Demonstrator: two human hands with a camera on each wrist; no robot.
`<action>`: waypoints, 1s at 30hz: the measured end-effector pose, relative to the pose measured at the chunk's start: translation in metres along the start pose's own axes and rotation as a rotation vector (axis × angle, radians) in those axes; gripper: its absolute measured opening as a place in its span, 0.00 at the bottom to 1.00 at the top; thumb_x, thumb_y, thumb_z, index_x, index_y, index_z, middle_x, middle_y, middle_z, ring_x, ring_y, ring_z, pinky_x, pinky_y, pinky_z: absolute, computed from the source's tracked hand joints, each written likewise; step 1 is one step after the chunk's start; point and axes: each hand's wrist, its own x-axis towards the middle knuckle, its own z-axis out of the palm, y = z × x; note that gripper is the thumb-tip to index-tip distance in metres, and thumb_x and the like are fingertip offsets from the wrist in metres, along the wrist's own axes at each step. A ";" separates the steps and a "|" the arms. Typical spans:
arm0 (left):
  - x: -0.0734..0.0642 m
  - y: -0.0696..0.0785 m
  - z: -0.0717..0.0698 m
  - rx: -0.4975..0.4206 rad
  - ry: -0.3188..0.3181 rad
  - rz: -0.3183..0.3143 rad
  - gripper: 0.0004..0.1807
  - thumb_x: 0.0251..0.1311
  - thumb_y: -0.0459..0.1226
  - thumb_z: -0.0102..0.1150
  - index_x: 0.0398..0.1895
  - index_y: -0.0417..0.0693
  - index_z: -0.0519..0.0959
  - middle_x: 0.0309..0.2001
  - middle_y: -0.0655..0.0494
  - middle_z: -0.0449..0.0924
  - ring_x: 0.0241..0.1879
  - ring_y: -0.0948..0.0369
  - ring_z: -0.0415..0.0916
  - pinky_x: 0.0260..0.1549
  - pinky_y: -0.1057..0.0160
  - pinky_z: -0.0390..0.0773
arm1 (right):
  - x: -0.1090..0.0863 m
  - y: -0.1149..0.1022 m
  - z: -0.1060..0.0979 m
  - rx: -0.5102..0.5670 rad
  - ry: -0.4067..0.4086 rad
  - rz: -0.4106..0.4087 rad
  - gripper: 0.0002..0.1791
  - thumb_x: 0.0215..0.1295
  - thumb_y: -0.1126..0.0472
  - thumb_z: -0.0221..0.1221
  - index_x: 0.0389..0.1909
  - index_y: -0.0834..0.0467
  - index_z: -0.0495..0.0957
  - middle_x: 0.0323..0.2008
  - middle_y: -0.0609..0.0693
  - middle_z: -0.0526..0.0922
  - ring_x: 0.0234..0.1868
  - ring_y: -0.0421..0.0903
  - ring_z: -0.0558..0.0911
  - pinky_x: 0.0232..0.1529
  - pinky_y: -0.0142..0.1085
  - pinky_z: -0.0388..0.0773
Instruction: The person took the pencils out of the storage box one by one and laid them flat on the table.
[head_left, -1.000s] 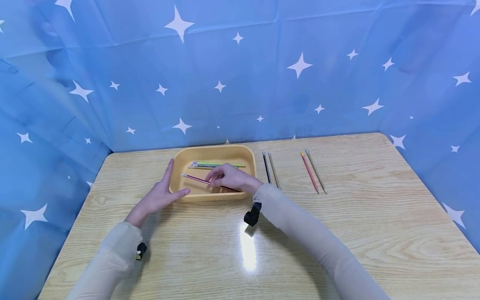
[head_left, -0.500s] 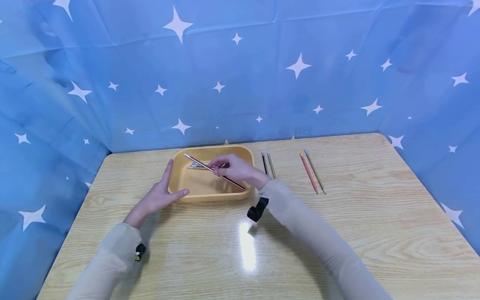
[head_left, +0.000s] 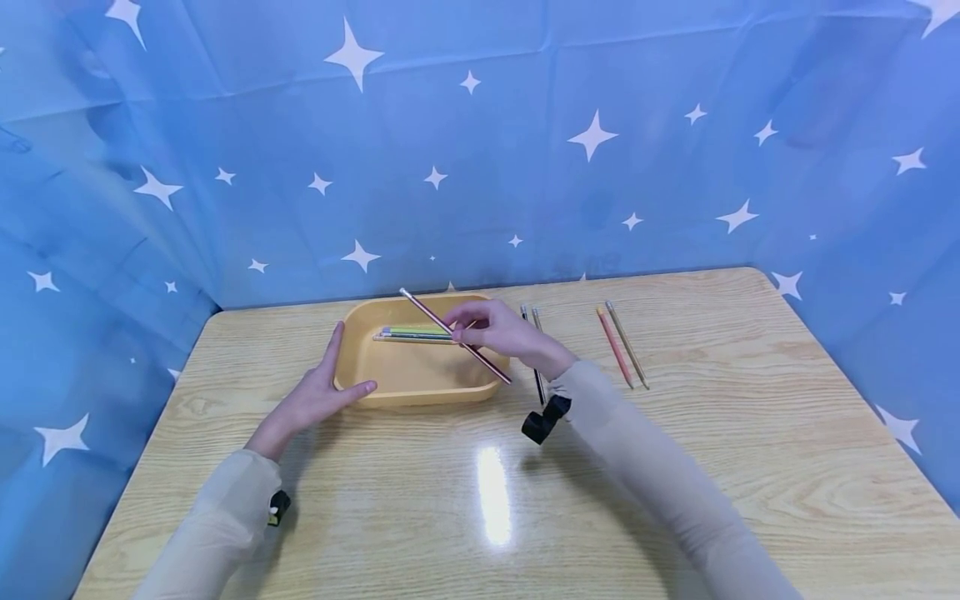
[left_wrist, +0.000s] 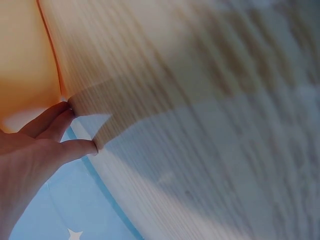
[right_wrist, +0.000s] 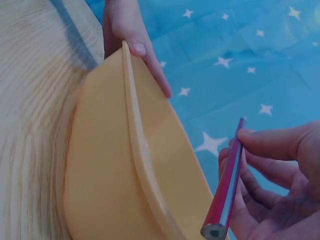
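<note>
Left hand: fingers straight, thumb spread, set at the left end of a tan, shallow, round-cornered plastic tray. Inside, left of the right fingertips, a group of slim, straight pencils, lime-green and dark blue among them. Next, a dark red, glossy, straight pencil, slanting above the tray and pinched near mid-length between thumb and fingers of the right hand. Judged light, stiff, somewhat slick on its coating, unlikely to break in ordinary handling; best taken mid-barrel, as now, for balance. Partly behind the right hand, a slim black pencil and a slim gold pencil. Well right of the fingers, a salmon-red pencil and a long dull-gold pencil, side by side on the table. Right wrist view alone gives the held pencil's flat, cut end with its dark core, and the left thumb at the tray rim; the head view alone gives the loose pencils; the left wrist view shows left fingers and tray side, no pencil.
</note>
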 end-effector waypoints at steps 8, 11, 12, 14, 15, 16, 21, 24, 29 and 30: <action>-0.001 0.000 0.000 -0.011 -0.006 0.002 0.60 0.60 0.54 0.61 0.75 0.52 0.23 0.74 0.33 0.38 0.68 0.34 0.50 0.64 0.38 0.52 | -0.016 0.011 -0.021 -0.016 0.084 0.052 0.16 0.67 0.68 0.56 0.54 0.67 0.76 0.38 0.55 0.79 0.36 0.45 0.78 0.41 0.40 0.77; -0.001 -0.001 0.000 -0.014 -0.009 0.003 0.60 0.61 0.54 0.61 0.75 0.53 0.23 0.74 0.33 0.37 0.68 0.35 0.49 0.64 0.38 0.53 | -0.023 0.015 -0.028 -0.036 0.114 0.077 0.16 0.67 0.67 0.57 0.54 0.66 0.77 0.39 0.56 0.79 0.36 0.45 0.78 0.41 0.39 0.78; -0.001 -0.001 0.000 -0.014 -0.008 0.004 0.60 0.60 0.54 0.61 0.75 0.53 0.23 0.74 0.34 0.37 0.68 0.35 0.49 0.64 0.38 0.53 | -0.025 0.017 -0.031 -0.041 0.123 0.087 0.16 0.67 0.67 0.57 0.54 0.67 0.77 0.39 0.56 0.79 0.36 0.45 0.78 0.41 0.38 0.78; 0.000 -0.001 0.000 -0.018 -0.008 0.004 0.60 0.60 0.54 0.61 0.75 0.53 0.23 0.74 0.34 0.37 0.68 0.35 0.49 0.64 0.38 0.53 | -0.031 0.020 -0.036 -0.048 0.144 0.100 0.17 0.67 0.66 0.57 0.54 0.67 0.76 0.40 0.57 0.79 0.36 0.45 0.78 0.41 0.38 0.77; 0.000 -0.002 0.000 -0.019 -0.008 0.003 0.60 0.60 0.54 0.61 0.75 0.53 0.23 0.74 0.34 0.38 0.68 0.35 0.49 0.64 0.38 0.52 | -0.034 0.023 -0.039 -0.055 0.156 0.106 0.17 0.67 0.66 0.57 0.54 0.67 0.76 0.40 0.57 0.79 0.35 0.45 0.78 0.40 0.38 0.77; 0.000 -0.002 0.001 -0.019 -0.008 0.003 0.60 0.60 0.54 0.61 0.75 0.53 0.23 0.74 0.34 0.38 0.68 0.35 0.49 0.64 0.38 0.52 | -0.037 0.026 -0.042 -0.060 0.170 0.107 0.17 0.67 0.67 0.57 0.54 0.68 0.76 0.39 0.58 0.79 0.35 0.44 0.78 0.39 0.37 0.77; 0.000 -0.001 0.001 -0.014 -0.005 0.007 0.61 0.60 0.54 0.61 0.76 0.51 0.24 0.74 0.33 0.38 0.68 0.35 0.49 0.64 0.38 0.52 | -0.052 0.046 -0.056 -0.040 0.251 0.137 0.18 0.66 0.69 0.56 0.56 0.72 0.74 0.41 0.61 0.78 0.39 0.50 0.79 0.39 0.34 0.79; 0.000 -0.001 0.000 -0.012 -0.006 0.006 0.61 0.60 0.54 0.61 0.76 0.50 0.24 0.74 0.33 0.38 0.68 0.34 0.49 0.64 0.38 0.52 | -0.058 0.058 -0.062 -0.030 0.296 0.160 0.17 0.67 0.70 0.56 0.55 0.73 0.74 0.41 0.63 0.78 0.40 0.51 0.79 0.39 0.34 0.80; 0.000 0.000 0.000 -0.012 -0.007 0.003 0.61 0.60 0.54 0.61 0.76 0.52 0.23 0.74 0.33 0.38 0.68 0.35 0.49 0.64 0.38 0.52 | -0.064 0.072 -0.067 -0.030 0.330 0.180 0.16 0.67 0.71 0.55 0.53 0.74 0.74 0.36 0.59 0.77 0.35 0.46 0.78 0.38 0.34 0.80; 0.000 0.000 0.000 -0.013 -0.007 0.002 0.61 0.60 0.54 0.61 0.75 0.52 0.23 0.74 0.33 0.38 0.68 0.35 0.49 0.64 0.38 0.52 | -0.065 0.074 -0.067 -0.035 0.334 0.184 0.15 0.67 0.71 0.55 0.52 0.74 0.74 0.36 0.59 0.78 0.35 0.46 0.78 0.37 0.34 0.80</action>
